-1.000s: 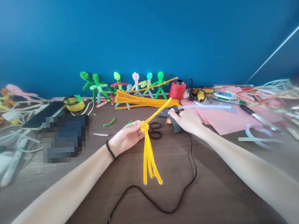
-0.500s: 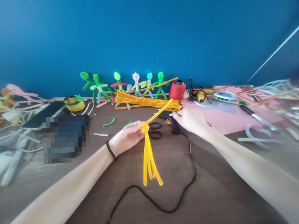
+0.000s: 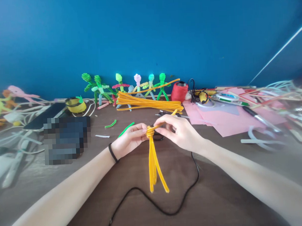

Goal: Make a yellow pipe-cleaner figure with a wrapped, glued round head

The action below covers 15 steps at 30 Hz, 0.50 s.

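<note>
Between my hands hangs a yellow pipe-cleaner figure (image 3: 153,159) with a wrapped knot at its top and several loose strands pointing down. My left hand (image 3: 133,137) pinches the knot from the left side; a black band circles that wrist. Fingers of my right hand (image 3: 178,130) are closed on the yellow strand that leads off the knot to the right, its tip showing above the knuckles. Behind the hands lies a bundle of orange-yellow pipe cleaners (image 3: 145,102). Black scissor handles (image 3: 158,137) show partly under the knot.
Coloured pipe-cleaner figures (image 3: 99,87) lean against the blue wall. A red spool (image 3: 179,91), pink paper (image 3: 226,123) and a marker (image 3: 261,120) lie to the right. At left are a blurred-out dark object (image 3: 69,140) and a yellow roll (image 3: 76,105). A black cable (image 3: 170,213) curves in front.
My right hand has moved left and taken hold of the yellow strand near the knot. The knot and my left hand have shifted slightly right.
</note>
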Available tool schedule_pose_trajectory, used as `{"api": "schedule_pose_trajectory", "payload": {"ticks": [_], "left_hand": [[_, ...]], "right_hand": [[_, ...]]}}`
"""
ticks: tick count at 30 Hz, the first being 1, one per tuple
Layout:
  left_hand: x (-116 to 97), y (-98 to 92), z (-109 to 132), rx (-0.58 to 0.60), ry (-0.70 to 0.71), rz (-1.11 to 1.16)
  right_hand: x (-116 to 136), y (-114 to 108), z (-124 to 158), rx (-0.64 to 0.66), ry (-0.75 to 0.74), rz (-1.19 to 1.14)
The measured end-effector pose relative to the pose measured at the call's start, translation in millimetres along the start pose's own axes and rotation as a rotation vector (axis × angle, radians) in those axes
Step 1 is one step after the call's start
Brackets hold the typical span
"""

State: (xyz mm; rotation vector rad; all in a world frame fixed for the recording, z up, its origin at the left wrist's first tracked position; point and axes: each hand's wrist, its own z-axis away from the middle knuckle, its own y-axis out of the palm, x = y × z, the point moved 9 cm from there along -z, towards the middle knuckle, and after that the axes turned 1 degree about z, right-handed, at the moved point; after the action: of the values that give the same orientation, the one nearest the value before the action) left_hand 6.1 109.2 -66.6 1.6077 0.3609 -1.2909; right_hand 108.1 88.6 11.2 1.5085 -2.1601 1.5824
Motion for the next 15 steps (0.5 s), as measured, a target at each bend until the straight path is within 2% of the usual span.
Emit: {"api": "schedule_pose_trajectory", "payload": {"ticks": [6,15], "left_hand": [[0,2.4,1,0.005,-0.010,-0.033],[-2,8.9,2,0.035,0.010,0.026]], "right_hand": [[-1,0,-1,0.028,0.038,-0.031],[-14,12,-1,0.176,0.208,-0.347]]}}
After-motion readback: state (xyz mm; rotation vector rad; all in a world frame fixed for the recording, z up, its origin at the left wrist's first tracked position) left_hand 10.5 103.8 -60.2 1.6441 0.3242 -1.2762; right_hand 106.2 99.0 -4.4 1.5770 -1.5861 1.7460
